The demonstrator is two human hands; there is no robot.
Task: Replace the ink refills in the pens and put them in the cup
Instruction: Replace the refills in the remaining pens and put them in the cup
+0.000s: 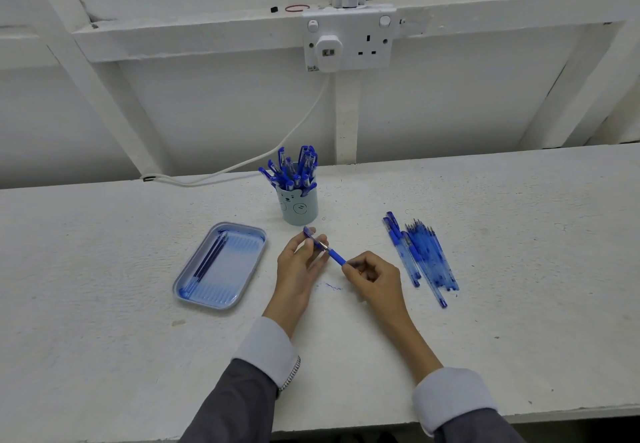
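Hands: left (298, 262), right (372, 272) grip pen (336, 256) | cup (298, 207) behind (full) | tray (194, 269) left

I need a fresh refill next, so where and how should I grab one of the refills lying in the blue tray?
Probably pinch a refill at mid-length from straight above. They lie flat along the tray's left wall, so that raised rim blocks a side approach, and the ends sit near its corners. Free the right hand first.

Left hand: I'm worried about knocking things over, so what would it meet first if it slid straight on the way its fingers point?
Probably the cup of pens, just beyond the left hand; depth is hard to judge.
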